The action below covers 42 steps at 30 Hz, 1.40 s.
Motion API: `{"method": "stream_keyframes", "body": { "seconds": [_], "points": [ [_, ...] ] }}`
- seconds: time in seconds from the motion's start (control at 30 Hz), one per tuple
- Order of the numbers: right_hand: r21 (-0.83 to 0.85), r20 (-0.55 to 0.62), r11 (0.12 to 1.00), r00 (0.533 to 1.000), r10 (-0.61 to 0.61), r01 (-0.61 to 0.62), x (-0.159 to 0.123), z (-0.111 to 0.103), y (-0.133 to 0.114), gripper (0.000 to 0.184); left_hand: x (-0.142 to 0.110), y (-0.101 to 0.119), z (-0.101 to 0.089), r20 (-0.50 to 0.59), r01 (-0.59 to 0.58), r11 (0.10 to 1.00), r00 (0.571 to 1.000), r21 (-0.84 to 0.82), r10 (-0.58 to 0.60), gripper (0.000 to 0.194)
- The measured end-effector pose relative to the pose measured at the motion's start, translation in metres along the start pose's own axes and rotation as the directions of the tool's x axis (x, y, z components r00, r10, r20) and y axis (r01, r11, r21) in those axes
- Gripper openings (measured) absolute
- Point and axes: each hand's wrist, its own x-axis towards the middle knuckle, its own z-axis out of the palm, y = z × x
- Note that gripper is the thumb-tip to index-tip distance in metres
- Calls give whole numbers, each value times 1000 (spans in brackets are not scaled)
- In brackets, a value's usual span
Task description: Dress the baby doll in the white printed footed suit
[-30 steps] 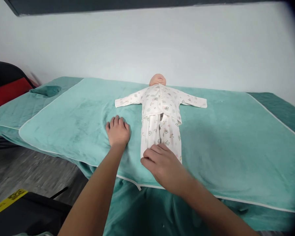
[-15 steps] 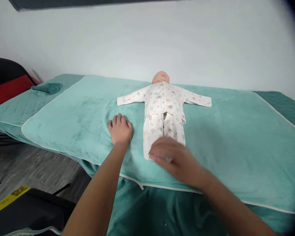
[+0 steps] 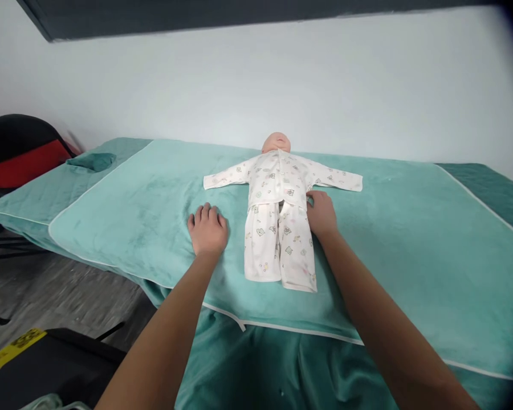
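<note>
A baby doll [image 3: 276, 142] lies on its back in a white printed baby shirt [image 3: 273, 179], with both sleeves stretched out sideways. Below the shirt's hem are matching baby pants [image 3: 263, 245], their two legs lying flat and slightly apart. My left hand [image 3: 208, 229] rests palm down on the teal bed cover, left of the pants and apart from the clothes, its fingers spread. At the right side of the shirt's lower edge, my right hand [image 3: 322, 213] has its fingers curled in against the cloth, pinching the hem. Its fingertips are partly hidden.
The teal cover [image 3: 410, 245] with white piping spreads over a long bed against a white wall [image 3: 256, 91]. A face hole [image 3: 92, 162] shows at the bed's left end. Beyond it stands a black and red chair [image 3: 23, 156]. A dark box with a yellow label [image 3: 15, 350] is at lower left.
My right hand has moved from above the pants legs up to the right side of the shirt's hem and taken hold there. My left hand stays in place. The view has tilted slightly up.
</note>
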Motion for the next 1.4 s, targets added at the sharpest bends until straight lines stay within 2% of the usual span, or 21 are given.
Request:
{"method": "stream_keyframes", "body": {
  "seconds": [0.13, 0.2, 0.23, 0.27, 0.33, 0.4, 0.43, 0.5, 0.6, 0.77, 0.87, 0.97, 1.03, 1.07, 1.1, 1.17, 1.23, 1.3, 1.33, 1.4],
  "points": [
    [23, 59, 999, 998, 31, -32, -1, -5, -5, 40, 0, 2, -10, 66, 8, 991, 998, -131, 0, 37],
    [49, 51, 998, 998, 42, -45, -1, -7, -7, 43, 2, 9, -16, 111, 91, 953, 992, -289, -61, 37],
    [64, 39, 997, 998, 49, -52, -1, -7, -9, 45, 4, 15, -19, 152, 156, 907, 983, -392, -103, 38],
    [80, 29, 995, 998, 56, -59, -2, -8, -10, 47, 5, 23, -22, 210, 228, 834, 968, -503, -138, 40],
    [117, 30, 991, 997, 67, -70, -4, -10, -12, 53, 7, 41, -27, 360, 362, 621, 923, -695, -136, 47],
    [161, 55, 984, 996, 63, -71, -7, -13, -15, 57, 8, 61, -31, 483, 450, 422, 875, -787, -34, 55],
    [185, 69, 980, 996, 56, -67, -9, -14, -16, 57, 9, 70, -32, 516, 476, 368, 856, -799, 12, 58],
    [231, 91, 971, 995, 38, -58, -10, -17, -18, 56, 10, 85, -32, 539, 497, 336, 842, -800, 37, 64],
    [299, 115, 952, 993, 32, -66, -9, -18, -20, 56, 16, 97, -30, 534, 503, 300, 845, -810, 23, 62],
    [390, 144, 916, 989, 37, -91, -5, -8, -9, 60, 37, 97, -20, 480, 461, 225, 877, -858, 35, 58],
    [456, 242, 887, 969, -53, -66, -2, 1, 0, 61, 47, 96, -11, 480, 468, 204, 877, -860, 7, 56],
    [403, 326, 915, 937, -124, -19, -4, 3, 1, 63, 43, 94, -11, 466, 467, 218, 883, -857, -58, 52],
    [307, 340, 952, 932, -128, 19, -8, -1, -4, 61, 20, 88, -21, 450, 460, 248, 888, -853, -100, 47],
    [260, 344, 965, 930, -127, 36, -12, -4, -8, 61, 0, 82, -30, 442, 457, 270, 889, -847, -117, 45],
    [218, 350, 974, 927, -132, 56, -17, -7, -12, 61, -25, 73, -40, 439, 456, 298, 890, -838, -126, 42],
    [146, 354, 982, 921, -162, 117, -30, -14, -17, 64, -91, 47, -62, 430, 448, 358, 893, -819, -134, 40],
    [72, 340, 971, 909, -239, 228, -48, -19, -17, 64, -168, 10, -85, 429, 449, 475, 890, -757, -158, 37],
    [-35, 341, 954, 901, -269, 299, -70, -23, -12, 59, -241, -35, -107, 434, 522, 566, 851, -638, -296, 33],
    [-99, 327, 953, 914, -241, 287, -84, -25, -9, 58, -272, -59, -117, 406, 563, 611, 826, -557, -392, 32],
    [-205, 259, 948, 947, -189, 245, -115, -28, -5, 63, -317, -107, -137, 277, 607, 703, 795, -371, -540, 35]
  ]
}}
